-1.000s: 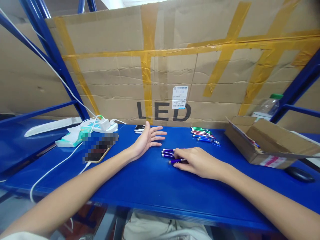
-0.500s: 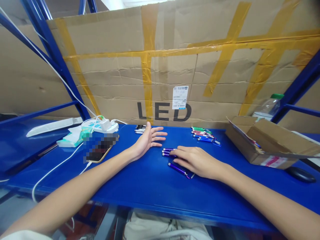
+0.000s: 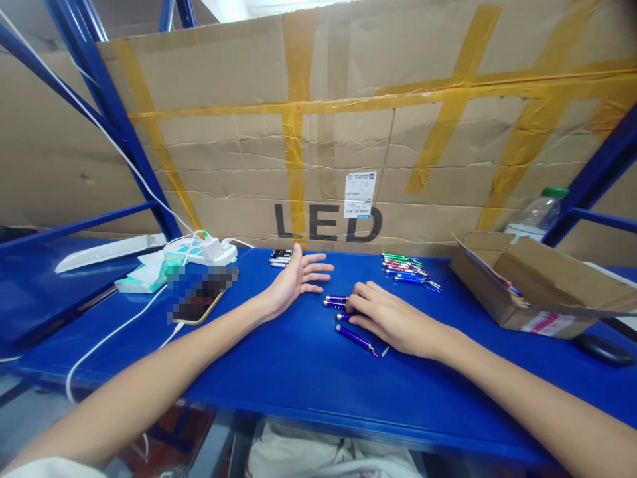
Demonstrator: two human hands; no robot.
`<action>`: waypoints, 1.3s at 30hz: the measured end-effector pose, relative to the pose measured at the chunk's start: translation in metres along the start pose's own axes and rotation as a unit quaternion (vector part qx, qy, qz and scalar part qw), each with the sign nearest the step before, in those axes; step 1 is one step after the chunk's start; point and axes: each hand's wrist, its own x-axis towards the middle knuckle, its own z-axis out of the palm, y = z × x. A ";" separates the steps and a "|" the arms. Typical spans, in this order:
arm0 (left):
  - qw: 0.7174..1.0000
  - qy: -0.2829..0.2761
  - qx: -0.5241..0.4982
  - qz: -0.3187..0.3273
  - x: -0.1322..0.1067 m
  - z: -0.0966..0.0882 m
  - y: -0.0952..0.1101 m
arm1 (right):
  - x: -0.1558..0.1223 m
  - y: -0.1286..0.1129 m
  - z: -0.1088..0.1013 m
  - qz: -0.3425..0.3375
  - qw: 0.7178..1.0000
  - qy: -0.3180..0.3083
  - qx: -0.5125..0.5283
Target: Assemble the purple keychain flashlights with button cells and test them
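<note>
My left hand (image 3: 293,282) rests on its edge on the blue tabletop with fingers spread, holding nothing. Behind it lie several black and silver penlights (image 3: 280,257), partly hidden by the thumb. My right hand (image 3: 381,312) has its fingers curled over a slim purple penlight (image 3: 342,317), of which only the left end shows. Just beyond those fingers lie purple penlights (image 3: 334,301) side by side, their right ends covered. Nearer to me, another purple penlight (image 3: 354,336) with a small clip lies slanted on the table. Green, red and blue penlights (image 3: 405,267) lie in a row at the back.
An open cardboard box (image 3: 527,285) stands at the right, with a black mouse (image 3: 603,350) and a bottle (image 3: 540,211) near it. At the left are a phone (image 3: 206,299), a power strip (image 3: 199,251), a tissue pack (image 3: 144,275) and white cables. A large carton (image 3: 239,166) walls the back.
My right hand's fingers have curled in, and one purple penlight has come toward me, apart from the others beyond it. My left hand has stayed put.
</note>
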 end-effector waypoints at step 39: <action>1.000 0.005 -0.007 0.002 -0.001 0.001 0.002 | 0.000 0.000 -0.003 0.072 0.995 0.018 0.064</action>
